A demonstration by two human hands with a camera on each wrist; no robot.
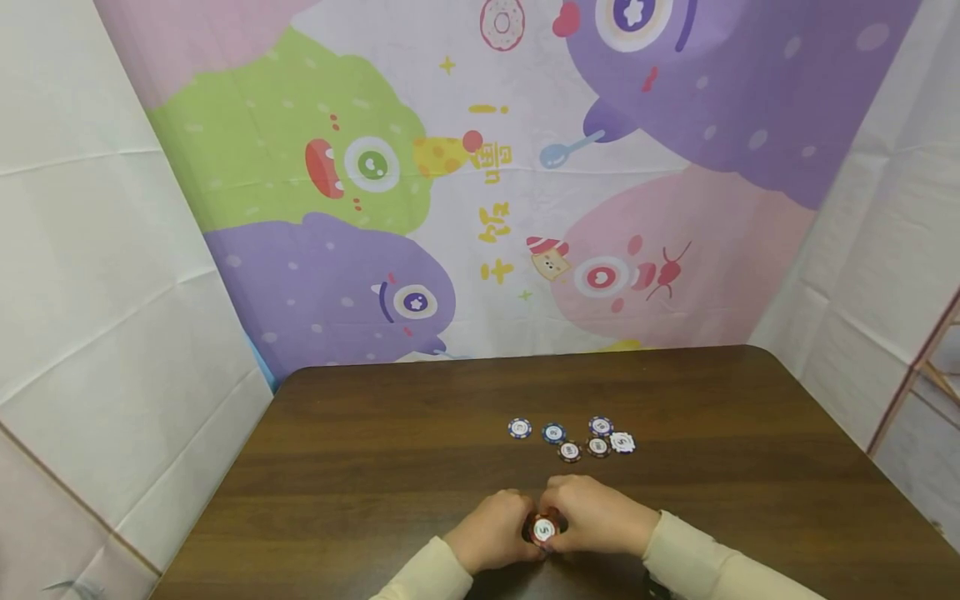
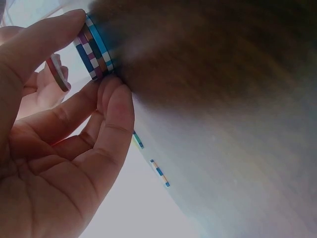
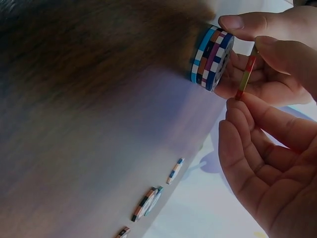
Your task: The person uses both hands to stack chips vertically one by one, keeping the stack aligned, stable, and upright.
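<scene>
Both hands work close: left hand [image 1: 491, 529] steadies the chip stack [image 3: 212, 58], right hand [image 1: 596, 517] pinches a red chip [image 3: 246, 74], which needs squaring on top

A short stack [image 3: 212, 58] of poker chips stands on the counter [image 1: 375, 467], its striped edges blue, purple, brown and white. The left hand [image 1: 491, 529] holds it, thumb on one side and fingertips [image 2: 111, 91] on the other. Just beside this grip, the right hand [image 1: 596, 517] pinches a single red chip [image 3: 246, 73] on edge, close against the stack's face but apart from it. From above, the red chip [image 1: 543, 530] shows a white centre between both hands.
</scene>
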